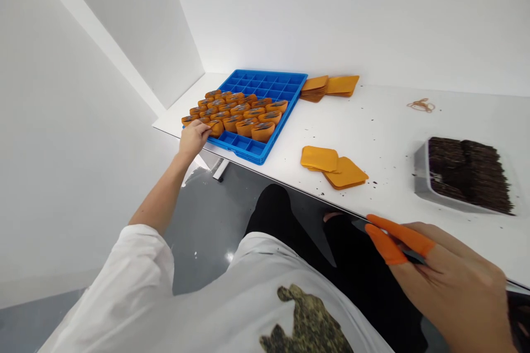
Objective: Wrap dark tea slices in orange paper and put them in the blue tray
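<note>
On the white table a blue divided tray (250,154) holds several rows of orange pouches (263,131) with dark contents at their tops. My left hand (194,137) is at the tray's near left corner, its fingertips pinched on the edge of an orange pouch (215,128). Orange covers sit on the thumb and index finger of my right hand (439,270), which is over the table's front edge at the lower right. Between those fingers is a thin dark object (414,256), mostly hidden.
Two piles of flat orange pieces (345,172) lie right of the tray, one near, one at the back. A clear box (422,171) of dark strips stands at the right. Rubber bands (421,105) lie behind it.
</note>
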Demonstrator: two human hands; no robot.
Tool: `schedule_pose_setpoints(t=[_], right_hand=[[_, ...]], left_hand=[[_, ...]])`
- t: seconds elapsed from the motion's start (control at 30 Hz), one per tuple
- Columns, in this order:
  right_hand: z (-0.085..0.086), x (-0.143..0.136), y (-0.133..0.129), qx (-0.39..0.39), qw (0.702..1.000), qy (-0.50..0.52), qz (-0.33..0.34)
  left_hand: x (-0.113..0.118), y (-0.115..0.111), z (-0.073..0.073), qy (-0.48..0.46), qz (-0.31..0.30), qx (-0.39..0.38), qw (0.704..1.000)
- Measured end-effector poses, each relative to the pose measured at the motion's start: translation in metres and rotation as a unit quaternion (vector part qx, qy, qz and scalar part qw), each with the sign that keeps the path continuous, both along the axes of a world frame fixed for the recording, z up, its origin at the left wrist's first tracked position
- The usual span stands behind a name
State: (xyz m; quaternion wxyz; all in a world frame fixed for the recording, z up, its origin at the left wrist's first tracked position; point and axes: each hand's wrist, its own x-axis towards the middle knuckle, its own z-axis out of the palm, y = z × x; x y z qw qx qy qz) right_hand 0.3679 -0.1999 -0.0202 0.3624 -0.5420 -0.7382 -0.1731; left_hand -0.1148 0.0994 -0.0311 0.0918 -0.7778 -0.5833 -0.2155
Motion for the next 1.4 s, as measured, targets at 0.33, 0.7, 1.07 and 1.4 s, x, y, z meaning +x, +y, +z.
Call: schedule_pose_setpoints(t=[0.33,0.7,1.07,1.4], right_hand=[[0.002,0.001,-0.002,0.005,1.000,-0.002,-0.003],[0.001,0.002,0.000,-0.003,1.000,0.008,-0.006],[-0.001,0.007,-0.002,-0.020,0.999,0.031,0.000],[0.017,0.053,-0.004,-0.148,0.974,0.143,-0.097]], left_hand=[[0.013,-0.034,-0.017,0.050,-0.067,0.046,0.995],[0.017,-0.037,-0.025,0.019,-0.009,0.046,0.999],[0.017,-0.042,-0.026,-0.003,-0.019,0.043,0.999],[0.135,-0.122,0.010,-0.085,-0.194,0.016,0.977]])
